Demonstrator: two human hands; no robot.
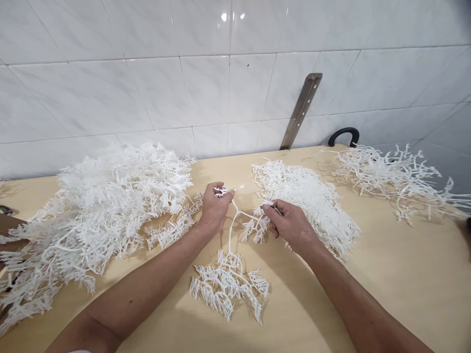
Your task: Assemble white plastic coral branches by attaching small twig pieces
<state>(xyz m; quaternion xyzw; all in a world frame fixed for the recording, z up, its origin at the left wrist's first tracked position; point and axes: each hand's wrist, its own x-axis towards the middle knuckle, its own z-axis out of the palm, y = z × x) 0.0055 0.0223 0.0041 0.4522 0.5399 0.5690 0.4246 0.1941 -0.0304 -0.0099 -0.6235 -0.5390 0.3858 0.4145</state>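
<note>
Between my hands is a white artificial branch (231, 230) with thin forked stems and feathery tufts. My left hand (216, 206) pinches its upper end between thumb and fingers. A side sprig is gripped by my right hand (289, 223), whose fingertips are partly hidden behind the tufts; a small dark thing shows by those fingers, too small to name. The branch's lowest tufted part hangs or lies toward me over the table (165, 323); I cannot tell whether it touches. Just beyond my right hand spreads a pile of white feathery pieces (305, 191).
A large heap of white tufted branches (121, 196) covers the table's left side. Barer white stems (390, 171) lie at the far right. Near the tiled wall (206, 93) are a slotted metal strip (301, 110) and a black curved handle (344, 133).
</note>
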